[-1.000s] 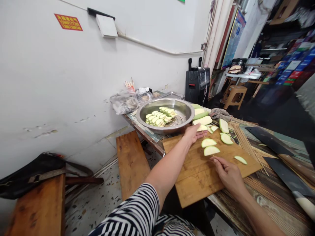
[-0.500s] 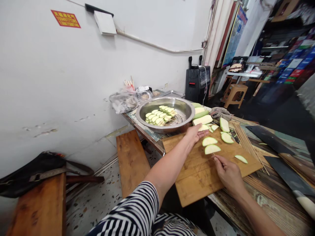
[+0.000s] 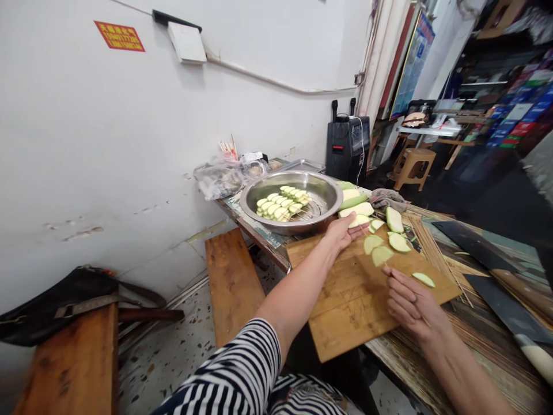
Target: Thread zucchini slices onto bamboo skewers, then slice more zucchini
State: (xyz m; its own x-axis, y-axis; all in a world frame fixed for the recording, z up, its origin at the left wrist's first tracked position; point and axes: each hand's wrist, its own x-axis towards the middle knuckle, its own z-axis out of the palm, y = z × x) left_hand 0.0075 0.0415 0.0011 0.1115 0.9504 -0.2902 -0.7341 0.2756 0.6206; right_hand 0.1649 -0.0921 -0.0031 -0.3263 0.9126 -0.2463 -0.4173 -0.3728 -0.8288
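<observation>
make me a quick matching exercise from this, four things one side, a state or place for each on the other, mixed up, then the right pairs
Column one
1. right hand
2. steel basin
3. cutting board
4. plastic stool

Column two
A. tan, standing in the background
B. pinching the end of a thin stick
C. wooden, with a loose slice near its right edge
D. round, holding rows of skewered slices

Right pairs
1-B
2-D
3-C
4-A
</observation>
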